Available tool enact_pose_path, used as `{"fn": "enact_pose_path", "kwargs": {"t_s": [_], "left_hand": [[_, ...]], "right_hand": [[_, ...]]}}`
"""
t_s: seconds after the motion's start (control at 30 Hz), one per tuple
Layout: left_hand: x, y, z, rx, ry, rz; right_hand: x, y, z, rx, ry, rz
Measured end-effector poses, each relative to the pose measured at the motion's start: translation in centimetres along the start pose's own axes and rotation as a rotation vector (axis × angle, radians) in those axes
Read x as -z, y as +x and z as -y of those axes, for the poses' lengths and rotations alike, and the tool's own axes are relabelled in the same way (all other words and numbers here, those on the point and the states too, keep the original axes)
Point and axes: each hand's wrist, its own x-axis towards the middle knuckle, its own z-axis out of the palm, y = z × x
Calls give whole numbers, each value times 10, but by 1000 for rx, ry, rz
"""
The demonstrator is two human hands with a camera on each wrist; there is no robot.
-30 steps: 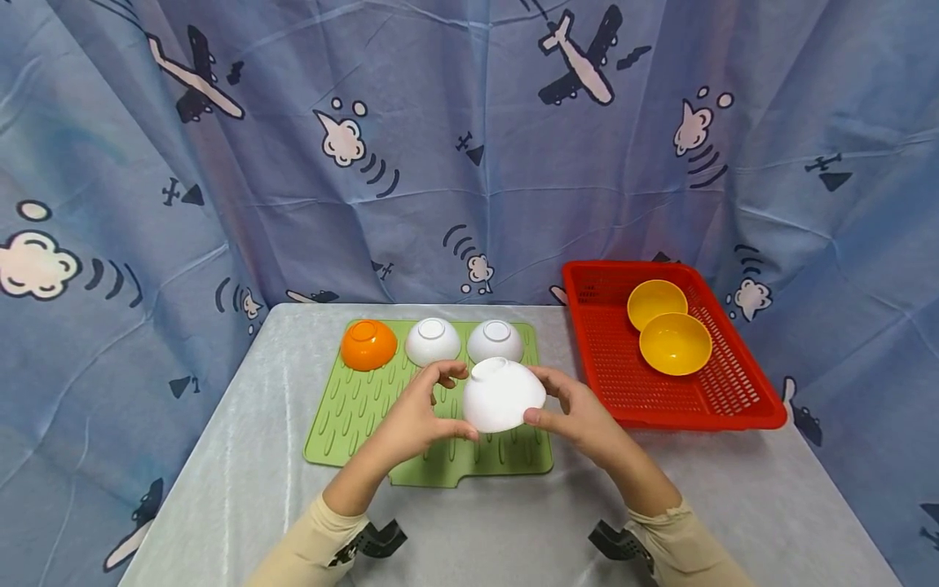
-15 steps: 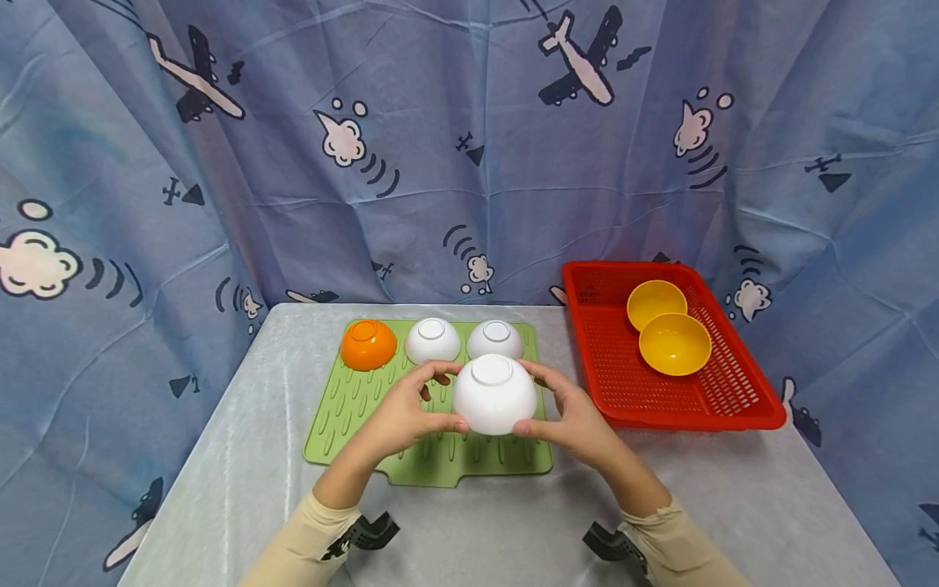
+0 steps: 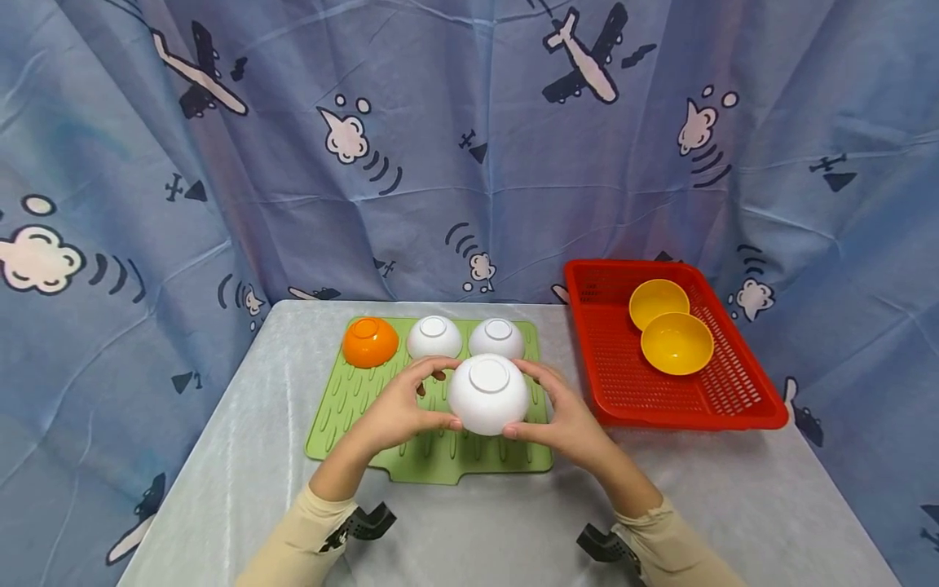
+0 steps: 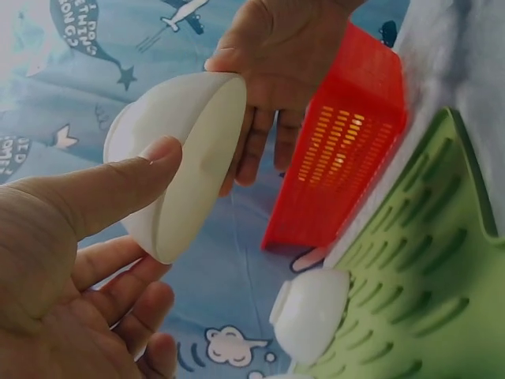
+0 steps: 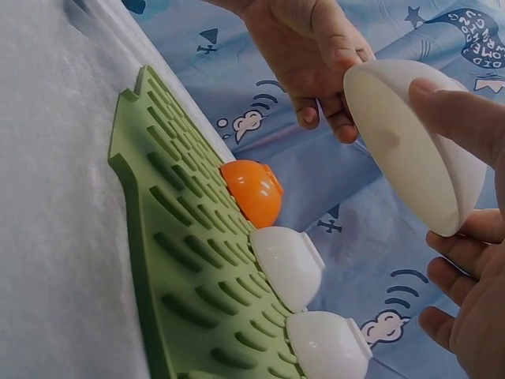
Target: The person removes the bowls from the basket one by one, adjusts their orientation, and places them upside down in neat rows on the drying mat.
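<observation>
A white bowl [image 3: 487, 398] is held upside down above the green drying mat [image 3: 345, 408], its foot ring facing up. My left hand [image 3: 402, 412] grips its left side, the thumb [image 4: 162, 154] pressed on the outer wall near the rim. From the right, my right hand [image 3: 568, 416] pinches the same bowl between thumb and fingers. In both wrist views the bowl hangs clear of the mat. Along the mat's back edge an orange bowl [image 3: 370, 342] and two white bowls, one in the middle [image 3: 434, 337] and one at right [image 3: 496, 338], rest upside down.
A red plastic basket [image 3: 609, 399] stands right of the mat. Two yellow bowls, a front one [image 3: 676, 346] and a rear one [image 3: 653, 300], sit in it with openings up. A patterned blue curtain [image 3: 411, 212] hangs behind the grey-covered table [image 3: 249, 456].
The white bowl has shifted slightly left and levelled from a tilt, its foot now facing up toward the head camera. My left fingers, loose around it earlier, now grip it along with the right hand.
</observation>
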Motion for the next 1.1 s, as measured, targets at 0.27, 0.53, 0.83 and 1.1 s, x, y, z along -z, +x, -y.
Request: {"fn": "enact_pose_path", "kwargs": {"t_s": [0.27,0.53,0.83,1.1], "left_hand": [[10,-3,19,9,-4,4],[34,-18,44,64,19,21],[71,-32,65,83,87,40],[97,-49,97,146,132,34]], "right_hand": [[-20,12,-3,18,16,-15],[-53,27,1,-51,4,18],[-96,48,5,-77,-7,52],[-138,69,1,-61,-35,88]]}}
